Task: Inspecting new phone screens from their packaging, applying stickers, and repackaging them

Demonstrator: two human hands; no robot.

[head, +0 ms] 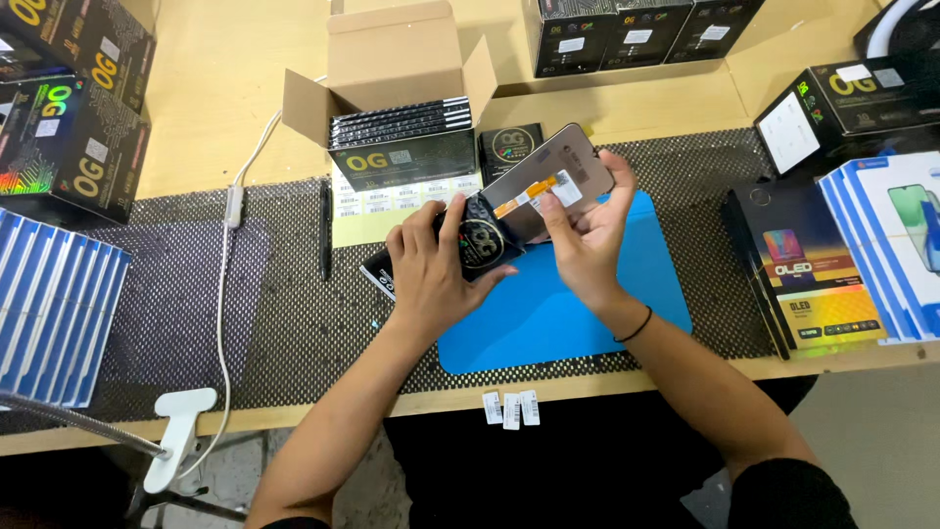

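My left hand (pixel 432 269) grips a flat black box (pixel 482 243) with a round gold emblem, tilted above the blue mat (pixel 548 309). My right hand (pixel 586 235) holds a grey phone screen panel (pixel 548 176) with an orange flex cable on its back. The panel's lower end sits at the open mouth of the black box. Both hands hover over the mat's upper left part.
An open cardboard carton (pixel 397 73) of black boxes stands behind, with a label sheet (pixel 392 201) and a black pen (pixel 325 230) in front. Stacks of boxes line the left (pixel 69 108) and right (pixel 852 264) sides. A white cable (pixel 227 284) and clamp (pixel 181 431) lie left. Small labels (pixel 511 408) stick on the table edge.
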